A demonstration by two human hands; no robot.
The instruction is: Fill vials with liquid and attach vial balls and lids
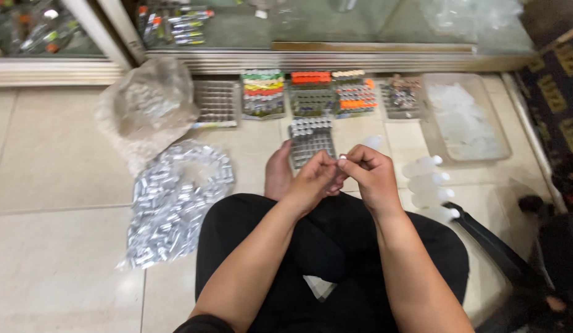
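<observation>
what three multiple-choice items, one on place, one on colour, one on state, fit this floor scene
1. Where does the open bag of silvery pieces lie?
A. on the floor by the person's left knee
B. inside the glass cabinet
C. in the clear tray

2. What colour are the caps on the top row of the middle tray?
A. blue
B. orange
C. black

3. What are the hands doing?
A. resting flat on the floor
B. both pinching one small item
C. lifting the bag

Answers:
1 A, the bag is spread on the tiles left of the leg.
2 B, that row is bright orange.
3 B, the left hand and right hand meet at a small pale piece above the lap.
</observation>
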